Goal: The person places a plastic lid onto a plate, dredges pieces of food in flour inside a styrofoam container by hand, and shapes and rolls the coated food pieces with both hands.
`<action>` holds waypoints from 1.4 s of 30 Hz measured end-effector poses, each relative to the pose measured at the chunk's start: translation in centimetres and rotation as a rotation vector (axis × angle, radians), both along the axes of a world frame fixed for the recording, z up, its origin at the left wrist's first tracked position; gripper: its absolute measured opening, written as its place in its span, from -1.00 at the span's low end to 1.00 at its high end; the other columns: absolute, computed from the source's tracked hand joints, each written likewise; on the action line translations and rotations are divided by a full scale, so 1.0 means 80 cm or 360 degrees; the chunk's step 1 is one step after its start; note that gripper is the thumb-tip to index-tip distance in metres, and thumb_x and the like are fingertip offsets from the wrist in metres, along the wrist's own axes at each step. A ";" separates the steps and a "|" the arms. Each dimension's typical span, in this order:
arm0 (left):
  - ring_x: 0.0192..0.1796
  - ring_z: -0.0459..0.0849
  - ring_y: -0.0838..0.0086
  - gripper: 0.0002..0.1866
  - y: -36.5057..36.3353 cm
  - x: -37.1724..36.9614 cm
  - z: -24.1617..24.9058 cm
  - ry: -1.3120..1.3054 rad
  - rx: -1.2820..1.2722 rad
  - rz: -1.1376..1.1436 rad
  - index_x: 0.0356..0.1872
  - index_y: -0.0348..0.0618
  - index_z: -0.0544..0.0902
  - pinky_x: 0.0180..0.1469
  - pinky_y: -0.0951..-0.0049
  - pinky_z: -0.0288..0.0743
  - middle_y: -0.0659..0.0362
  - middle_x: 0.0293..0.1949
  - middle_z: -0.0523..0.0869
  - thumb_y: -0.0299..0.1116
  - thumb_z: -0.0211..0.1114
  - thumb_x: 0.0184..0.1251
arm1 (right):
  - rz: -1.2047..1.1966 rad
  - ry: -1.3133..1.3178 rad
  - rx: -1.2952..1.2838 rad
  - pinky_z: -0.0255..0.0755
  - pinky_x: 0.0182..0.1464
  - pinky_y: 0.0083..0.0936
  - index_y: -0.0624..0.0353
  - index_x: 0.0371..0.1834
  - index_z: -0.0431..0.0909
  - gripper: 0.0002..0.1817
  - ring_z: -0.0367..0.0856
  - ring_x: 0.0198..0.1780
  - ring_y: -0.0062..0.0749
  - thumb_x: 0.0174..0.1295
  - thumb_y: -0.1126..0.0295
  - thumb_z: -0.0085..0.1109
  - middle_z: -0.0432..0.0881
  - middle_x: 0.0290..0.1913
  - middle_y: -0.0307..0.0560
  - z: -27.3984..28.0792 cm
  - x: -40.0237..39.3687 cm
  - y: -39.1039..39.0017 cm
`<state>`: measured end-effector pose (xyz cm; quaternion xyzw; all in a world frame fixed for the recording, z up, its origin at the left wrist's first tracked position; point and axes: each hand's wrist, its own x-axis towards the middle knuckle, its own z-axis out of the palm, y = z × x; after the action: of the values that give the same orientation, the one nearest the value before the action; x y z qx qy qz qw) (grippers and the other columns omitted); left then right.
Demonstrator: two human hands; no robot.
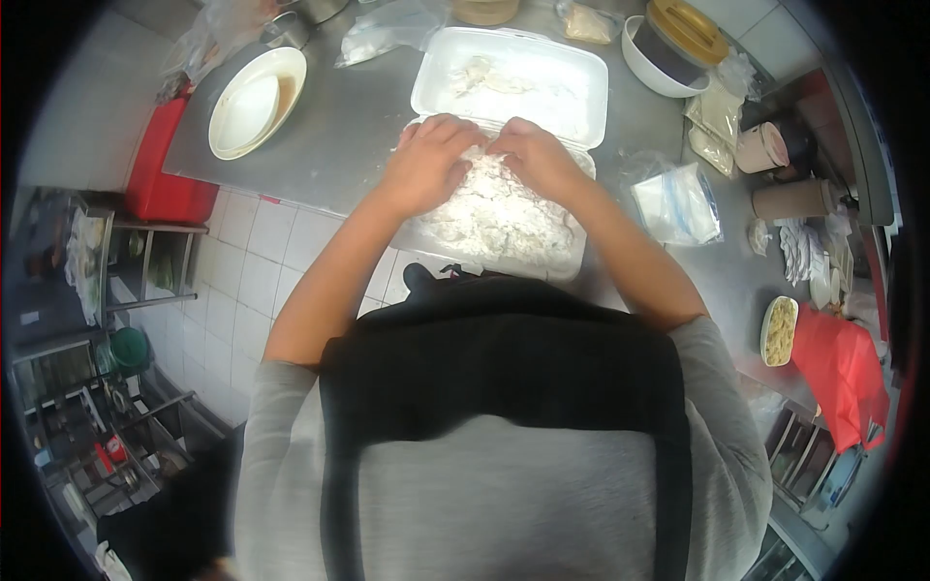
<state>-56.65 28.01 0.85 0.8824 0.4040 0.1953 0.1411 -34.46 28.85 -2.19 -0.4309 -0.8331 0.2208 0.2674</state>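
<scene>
At centre top of the frame, on the steel counter: an open foam box, its near half heaped with floured pieces, its far half holding a thin scatter of flour. Left hand and right hand side by side at the far edge of the heap, knuckles up, fingers curled down into the flour. Probably pinching or pressing one piece between them, though the fingertips are buried and the grasp itself cannot be made out.

Likely soft and light, those pieces; dusty, a little slippery under the coating, easily stripped bare if squeezed hard. Best taken loosely by the edges with fingertips, or scooped from below. Foam box thin and flexible, prone to cracking at the hinge; better lifted from under both halves than by one rim.

Upper left: a white oval dish. Upper right: a bowl with a yellow lid. Right of the box: a clear bag of white powder. Far right: two cups, a small tray of pale food, a red cloth.
</scene>
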 end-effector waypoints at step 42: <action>0.48 0.23 0.13 -0.55 -0.101 -0.010 -0.021 0.0065 0.0280 -0.0120 0.08 0.26 0.67 0.43 -0.20 -0.06 0.18 0.33 0.45 -0.17 0.47 0.10 | 0.0091 -0.0636 0.0264 0.07 0.44 0.10 -0.13 0.25 0.57 -0.55 0.14 0.53 -0.08 0.24 0.30 0.23 0.21 0.52 -0.15 0.023 0.027 -0.135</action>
<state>-57.42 19.92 -0.83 0.9098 0.3545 0.2066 0.0622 -32.30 18.03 -0.38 -0.4189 -0.8967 0.0690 0.1251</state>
